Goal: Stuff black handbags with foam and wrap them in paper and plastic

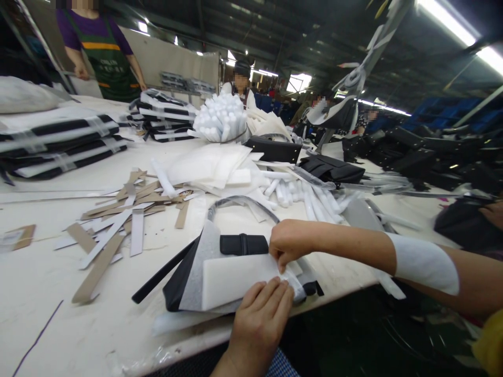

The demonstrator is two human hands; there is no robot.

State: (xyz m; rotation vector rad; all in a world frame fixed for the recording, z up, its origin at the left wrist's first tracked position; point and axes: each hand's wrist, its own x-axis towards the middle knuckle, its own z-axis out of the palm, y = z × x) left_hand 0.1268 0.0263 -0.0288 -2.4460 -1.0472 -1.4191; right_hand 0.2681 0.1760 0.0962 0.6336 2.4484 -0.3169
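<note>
A black handbag lies on the table in front of me, partly covered with thin greyish-white wrapping paper (191, 285). Its handle (245, 199), in clear wrap, arches away from me, and a black flap tab (243, 244) shows below it. Across the bag rests a white foam sheet (236, 280). My left hand (261, 314) lies with fingers stretched flat on the sheet's right end. Just above those fingertips, my right hand (286, 243) is closed in a pinch at a shiny translucent patch; what it grips is hidden. A black strap (165, 271) sticks out left.
Beige and white card strips (98, 267) are scattered at left. Behind the bag lie white foam sheets (208, 165) and foam rolls (293, 192). Taped black-and-white stacks (58, 139) stand far left, black bags (332, 168) at right. A person in a green apron (106, 63) stands across the table.
</note>
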